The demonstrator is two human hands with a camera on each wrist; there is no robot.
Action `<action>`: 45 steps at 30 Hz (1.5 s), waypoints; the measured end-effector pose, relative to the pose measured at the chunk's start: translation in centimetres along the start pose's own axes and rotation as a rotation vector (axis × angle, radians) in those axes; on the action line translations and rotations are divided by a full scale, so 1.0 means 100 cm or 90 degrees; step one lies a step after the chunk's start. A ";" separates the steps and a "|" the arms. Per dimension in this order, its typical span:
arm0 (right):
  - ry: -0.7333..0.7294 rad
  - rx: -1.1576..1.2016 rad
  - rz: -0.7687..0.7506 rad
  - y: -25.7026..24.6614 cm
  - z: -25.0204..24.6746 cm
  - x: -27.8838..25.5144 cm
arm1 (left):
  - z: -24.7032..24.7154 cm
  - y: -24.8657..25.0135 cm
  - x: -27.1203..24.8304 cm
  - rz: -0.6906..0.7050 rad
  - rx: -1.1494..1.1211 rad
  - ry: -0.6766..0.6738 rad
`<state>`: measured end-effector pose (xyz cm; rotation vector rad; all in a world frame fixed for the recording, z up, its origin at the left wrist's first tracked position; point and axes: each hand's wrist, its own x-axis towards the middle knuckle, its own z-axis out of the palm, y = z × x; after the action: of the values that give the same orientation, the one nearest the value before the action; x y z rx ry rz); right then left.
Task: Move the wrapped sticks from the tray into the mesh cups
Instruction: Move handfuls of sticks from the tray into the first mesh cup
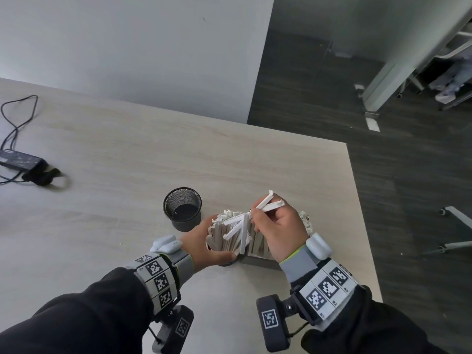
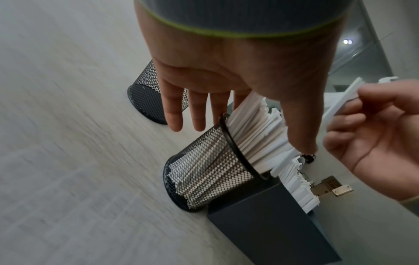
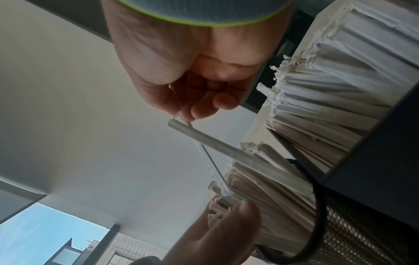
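Two black mesh cups stand on the table. The far one (image 1: 182, 209) (image 2: 145, 100) is empty. The near one (image 2: 204, 170) (image 3: 317, 206) is packed with white wrapped sticks (image 1: 229, 233) (image 2: 256, 129). My left hand (image 1: 204, 238) (image 2: 226, 71) spans that bundle, its fingers straight at the far side and its thumb pressing the sticks at the near side. Right beside this cup stands the dark tray (image 1: 260, 260) (image 2: 260, 224) (image 3: 374, 161), with more sticks (image 3: 328, 107) upright in it. Above cup and tray, my right hand (image 1: 258, 215) (image 3: 192, 80) pinches two wrapped sticks (image 1: 268, 203) (image 3: 215, 141).
A black power adapter (image 1: 20, 160) with its cable lies at the far left of the table. The table's right edge (image 1: 357, 200) runs close to the tray, with dark floor and a chair base (image 1: 457, 226) beyond it.
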<state>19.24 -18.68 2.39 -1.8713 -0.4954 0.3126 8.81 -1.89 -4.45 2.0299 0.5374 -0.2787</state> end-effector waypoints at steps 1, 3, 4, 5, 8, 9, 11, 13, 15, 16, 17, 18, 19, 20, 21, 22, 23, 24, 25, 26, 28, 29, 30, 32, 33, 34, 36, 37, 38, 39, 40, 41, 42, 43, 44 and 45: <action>0.003 0.005 0.000 -0.001 0.001 0.001 | 0.001 -0.001 0.001 0.000 0.004 0.006; 0.002 0.014 0.001 -0.003 0.001 0.002 | 0.003 -0.003 0.002 -0.002 0.006 0.012; 0.000 0.016 0.003 -0.003 0.002 0.001 | 0.003 -0.003 0.003 -0.004 0.008 0.012; -0.005 0.017 0.005 -0.002 0.002 0.000 | 0.003 -0.003 0.003 -0.005 0.012 0.015; -0.036 -0.023 0.020 0.004 0.001 -0.004 | 0.003 -0.003 0.002 0.004 0.018 0.026; -0.051 -0.050 0.023 0.007 0.000 -0.006 | 0.002 -0.003 0.002 0.009 0.019 0.027; -0.076 -0.111 0.033 0.016 0.000 -0.008 | 0.002 -0.003 0.001 0.016 0.025 0.027; -0.101 -0.158 0.055 0.021 0.002 -0.008 | 0.002 -0.004 0.001 0.017 0.032 0.027; -0.118 -0.197 0.063 0.021 0.007 -0.007 | 0.002 -0.006 -0.001 0.020 0.031 0.031; -0.117 -0.210 0.061 0.020 0.009 -0.007 | 0.002 -0.008 -0.002 0.023 0.027 0.031; -0.107 -0.212 0.057 0.018 0.011 -0.006 | 0.002 -0.009 -0.003 0.027 0.022 0.030; -0.090 -0.202 0.051 0.016 0.012 -0.004 | 0.002 -0.011 -0.004 0.030 0.018 0.028; -0.071 -0.183 0.044 0.015 0.013 -0.003 | 0.002 -0.012 -0.006 0.033 0.015 0.025; -0.054 -0.161 0.040 0.013 0.014 0.000 | 0.002 -0.014 -0.006 0.036 0.014 0.021; -0.044 -0.143 0.039 0.011 0.014 0.002 | 0.002 -0.015 -0.006 0.037 0.014 0.018; -0.043 -0.131 0.039 0.010 0.015 0.003 | 0.002 -0.015 -0.007 0.037 0.015 0.016; -0.047 -0.123 0.038 0.008 0.016 0.003 | 0.003 -0.015 -0.007 0.037 0.016 0.018; -0.052 -0.113 0.033 0.006 0.016 0.003 | 0.004 -0.014 -0.007 0.038 0.016 0.024; -0.054 -0.100 0.028 0.004 0.017 0.003 | 0.004 -0.013 -0.006 0.036 0.015 0.028; -0.055 -0.084 0.024 0.002 0.017 0.002 | 0.005 -0.012 -0.006 0.034 0.013 0.029; -0.054 -0.057 0.024 -0.001 0.017 0.002 | 0.007 -0.010 -0.004 0.029 0.013 0.024; -0.055 -0.050 0.024 -0.002 0.017 0.003 | 0.007 -0.011 -0.004 0.027 0.012 0.019; -0.058 -0.043 0.023 -0.002 0.017 0.004 | 0.007 -0.011 -0.003 0.026 0.011 0.015; -0.061 -0.021 0.020 -0.003 0.017 0.004 | 0.007 -0.012 -0.002 0.022 0.010 0.010; -0.059 -0.014 0.020 -0.002 0.017 0.004 | 0.007 -0.011 -0.002 0.020 0.011 0.012; -0.054 -0.016 0.020 0.000 0.016 0.004 | 0.008 -0.010 -0.002 0.017 0.012 0.012; -0.050 -0.032 0.020 0.005 0.013 0.002 | 0.008 -0.010 -0.002 0.010 0.005 0.019; -0.050 -0.039 0.017 0.007 0.012 0.001 | 0.009 -0.009 -0.002 0.008 0.001 0.026; -0.051 -0.050 0.013 0.010 0.010 -0.001 | 0.009 -0.008 -0.002 0.005 -0.002 0.033; -0.055 -0.069 0.012 0.013 0.007 -0.003 | 0.009 -0.008 -0.002 0.003 -0.004 0.037; -0.065 -0.091 0.015 0.016 0.004 -0.005 | 0.010 -0.007 -0.002 0.002 -0.006 0.039; -0.079 -0.120 0.024 0.020 0.002 -0.007 | 0.010 -0.006 -0.002 0.002 -0.005 0.040; -0.095 -0.149 0.036 0.024 0.001 -0.009 | 0.010 -0.005 -0.002 0.002 -0.001 0.039; -0.111 -0.180 0.053 0.027 0.001 -0.010 | 0.010 -0.005 -0.002 0.001 0.004 0.039; -0.127 -0.211 0.067 0.028 0.001 -0.011 | 0.010 -0.005 -0.001 -0.001 0.011 0.039; -0.143 -0.240 0.074 0.029 0.004 -0.011 | 0.010 -0.006 0.000 -0.002 0.020 0.038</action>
<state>18.68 -19.72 -0.46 -2.2497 -0.6333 0.5409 8.56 -2.47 -5.40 2.0724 0.5765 -0.2311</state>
